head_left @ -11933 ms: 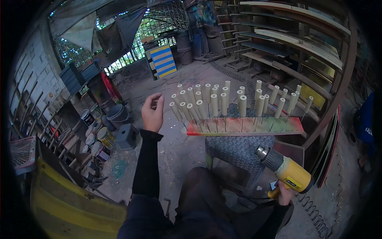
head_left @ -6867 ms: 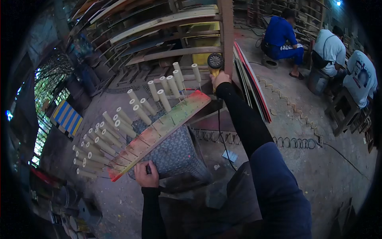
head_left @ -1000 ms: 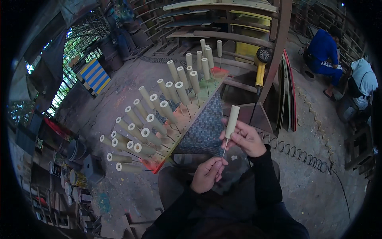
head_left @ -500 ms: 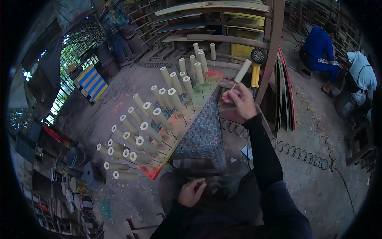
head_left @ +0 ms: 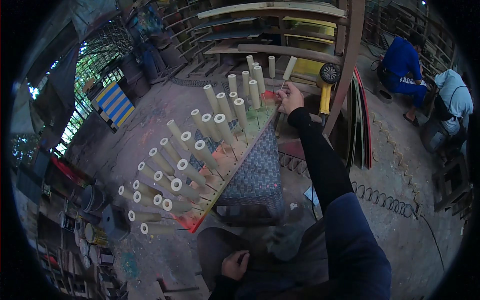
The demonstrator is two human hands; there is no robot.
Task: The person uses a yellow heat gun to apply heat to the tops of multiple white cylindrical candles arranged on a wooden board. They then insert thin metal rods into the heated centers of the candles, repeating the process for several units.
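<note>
My right hand (head_left: 291, 99) pinches the thin stick under a pale hollow cylinder (head_left: 290, 68), holding it upright with a slight tilt at the far end of a long perforated board (head_left: 235, 154). Whether the stick's lower end sits in a hole is hidden by the hand. Several similar pale cylinders (head_left: 223, 129) stand on thin rods along the board, many leaning left. Paint in red, orange and green marks the board, which lies across a dark woven stool (head_left: 254, 172). Low by my lap, my left hand (head_left: 235, 265) has its fingers curled in, with nothing visible in them.
Behind the stool, a wooden rack (head_left: 290, 48) holds boards, and a yellow power tool (head_left: 325, 97) hangs on it. Coiled hoses (head_left: 385, 200) lie on the floor to the right. Two people (head_left: 402, 65) sit at the far right. Paint cans (head_left: 97, 235) stand left.
My right hand has moved left and away from me with the cylinder on its stick, reaching the board's far end. My left hand has dropped toward my lap and its fingers have curled.
</note>
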